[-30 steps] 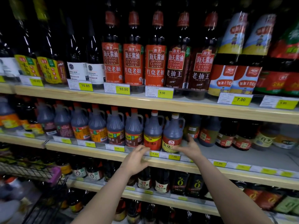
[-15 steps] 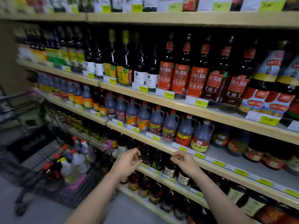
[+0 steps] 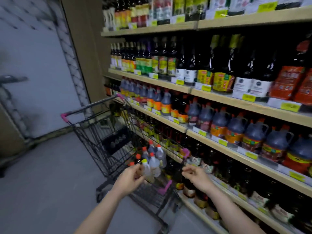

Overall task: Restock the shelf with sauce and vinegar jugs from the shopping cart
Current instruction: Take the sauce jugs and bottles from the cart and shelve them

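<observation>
A black wire shopping cart [image 3: 94, 130] with pink corner guards stands beside the shelving. In its near end stand several jugs [image 3: 152, 160] with orange and yellow caps, some dark, some pale. My left hand [image 3: 130, 178] hovers at the cart's near rim, fingers loosely curled, holding nothing. My right hand [image 3: 196, 176] hangs to the right of the cart, fingers half bent and empty. A row of dark handled jugs [image 3: 249, 135] with orange caps fills the wooden middle shelf [image 3: 199, 132] on the right.
Tall dark bottles [image 3: 217, 65] line the shelf above; smaller bottles [image 3: 200, 166] fill the lower shelves. Grey floor [image 3: 42, 183] stretches to the left, with a white panelled wall [image 3: 33, 56] behind. A dark blurred frame [image 3: 10, 92] stands at far left.
My view has swung left and down from the shelf to the cart. Both hands have pulled back from the jug shelf edge and dropped toward the cart, still empty.
</observation>
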Demonstrator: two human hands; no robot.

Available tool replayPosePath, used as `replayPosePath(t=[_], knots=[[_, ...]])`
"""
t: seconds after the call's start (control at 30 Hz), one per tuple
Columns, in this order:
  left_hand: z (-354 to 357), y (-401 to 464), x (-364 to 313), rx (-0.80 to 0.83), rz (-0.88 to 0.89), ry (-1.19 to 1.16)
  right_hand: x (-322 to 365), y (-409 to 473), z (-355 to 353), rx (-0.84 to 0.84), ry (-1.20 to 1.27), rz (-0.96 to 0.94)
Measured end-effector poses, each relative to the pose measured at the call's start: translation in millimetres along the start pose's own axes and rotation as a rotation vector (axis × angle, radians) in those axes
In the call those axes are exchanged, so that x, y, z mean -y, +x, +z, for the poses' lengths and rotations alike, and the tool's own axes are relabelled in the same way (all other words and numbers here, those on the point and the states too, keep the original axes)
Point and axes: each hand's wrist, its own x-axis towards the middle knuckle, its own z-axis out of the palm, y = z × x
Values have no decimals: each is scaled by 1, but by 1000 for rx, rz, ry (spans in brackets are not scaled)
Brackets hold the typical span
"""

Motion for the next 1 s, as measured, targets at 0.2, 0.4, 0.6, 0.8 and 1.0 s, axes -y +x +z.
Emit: replayPosePath(t=[0.2,0.4,0.6,0.8,1.0], knots=[[-65,39,81,-47,-28,22,47,72,75,38,-9,25],[-76,122,142,-6,-33,-6,59,168,111,29,-18,51],[-82,218,189,74,-20,-31,62,258,123,-26,16,151],[-85,304,239,143,12,-33,58,330,133,-83,-12,203],[-65,381,287,268,54,-87,56,385,160,-116,-58,285]])
